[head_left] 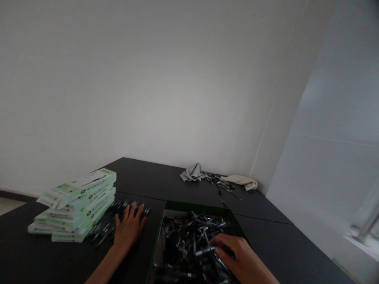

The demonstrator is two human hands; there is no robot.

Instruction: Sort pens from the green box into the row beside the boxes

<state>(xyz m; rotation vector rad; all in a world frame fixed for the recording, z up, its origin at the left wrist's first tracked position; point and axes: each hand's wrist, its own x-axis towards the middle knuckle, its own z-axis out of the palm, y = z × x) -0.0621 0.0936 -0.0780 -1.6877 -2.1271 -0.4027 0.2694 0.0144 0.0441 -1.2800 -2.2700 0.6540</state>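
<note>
My left hand (129, 225) lies palm down with its fingers spread, touching a row of dark pens (103, 224) on the table. That row lies beside a stack of pale green and white boxes (84, 203); the top lid has a pen printed on it. My right hand (235, 254) is inside a dark green open box (189, 206), over a jumbled heap of pens (189, 236). Its fingers are curled, closed around one pen (204, 251) near the fingertips. Part of the heap is hidden beneath this hand.
At the far edge of the black table (148, 173) lie a crumpled grey cloth (194, 172), a scatter of loose pens (223, 184) and a cream cloth (241, 180). A plain wall (148, 86) rises behind the table. A seam crosses the tabletop.
</note>
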